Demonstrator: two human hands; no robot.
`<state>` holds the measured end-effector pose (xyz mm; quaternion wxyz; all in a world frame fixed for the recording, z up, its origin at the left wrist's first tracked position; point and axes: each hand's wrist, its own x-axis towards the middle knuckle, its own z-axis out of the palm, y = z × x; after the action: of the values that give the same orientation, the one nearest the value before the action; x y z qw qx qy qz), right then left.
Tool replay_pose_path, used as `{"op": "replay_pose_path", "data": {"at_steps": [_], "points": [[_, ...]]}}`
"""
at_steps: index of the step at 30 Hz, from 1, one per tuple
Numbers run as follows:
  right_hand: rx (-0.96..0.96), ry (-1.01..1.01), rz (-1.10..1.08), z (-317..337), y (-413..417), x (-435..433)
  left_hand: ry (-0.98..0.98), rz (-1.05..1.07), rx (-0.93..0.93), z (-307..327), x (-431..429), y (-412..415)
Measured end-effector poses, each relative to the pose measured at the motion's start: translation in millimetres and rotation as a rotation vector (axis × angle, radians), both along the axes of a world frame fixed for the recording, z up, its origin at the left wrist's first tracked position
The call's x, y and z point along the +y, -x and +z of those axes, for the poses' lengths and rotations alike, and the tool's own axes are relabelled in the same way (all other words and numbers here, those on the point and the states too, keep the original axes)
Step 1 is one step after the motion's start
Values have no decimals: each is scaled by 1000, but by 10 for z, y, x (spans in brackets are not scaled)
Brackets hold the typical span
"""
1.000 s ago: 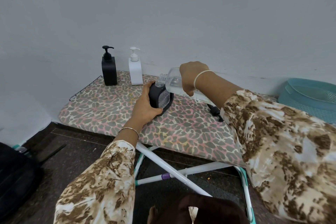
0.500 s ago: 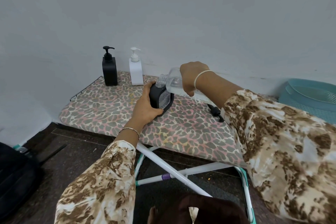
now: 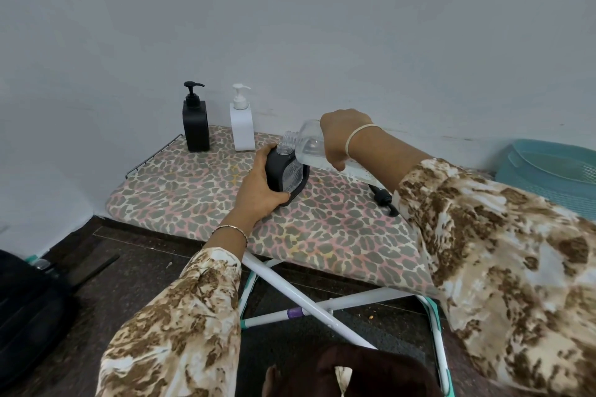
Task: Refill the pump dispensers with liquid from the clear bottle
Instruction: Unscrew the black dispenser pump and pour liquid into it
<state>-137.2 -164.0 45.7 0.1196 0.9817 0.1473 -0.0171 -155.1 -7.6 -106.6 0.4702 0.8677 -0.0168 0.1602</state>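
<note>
Just left of the right hand [image 3: 338,138], the clear bottle [image 3: 309,147] it grips lies tilted, long axis running from that fist down to the open neck of the dark dispenser [image 3: 285,174], mouth touching or just above it. The left hand [image 3: 258,193] wraps that dispenser on the ironing board [image 3: 193,196]. One bottle, three dispensers: the black dispenser [image 3: 195,126] and white dispenser [image 3: 242,129] stand beyond, pumps on.
</note>
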Motion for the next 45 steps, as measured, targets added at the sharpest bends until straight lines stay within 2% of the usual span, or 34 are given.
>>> {"op": "replay_pose_path", "data": {"at_steps": [29,39,45], "points": [[-18,16,16,-14,-38,-19,9,-3,-4,37,-17,25],[19,-159,43,-168,-69,-177,3,-12,-9,38,-17,32],[104,-374,25,-300,-198,-298,4,-19,-13,40,-14,32]]}}
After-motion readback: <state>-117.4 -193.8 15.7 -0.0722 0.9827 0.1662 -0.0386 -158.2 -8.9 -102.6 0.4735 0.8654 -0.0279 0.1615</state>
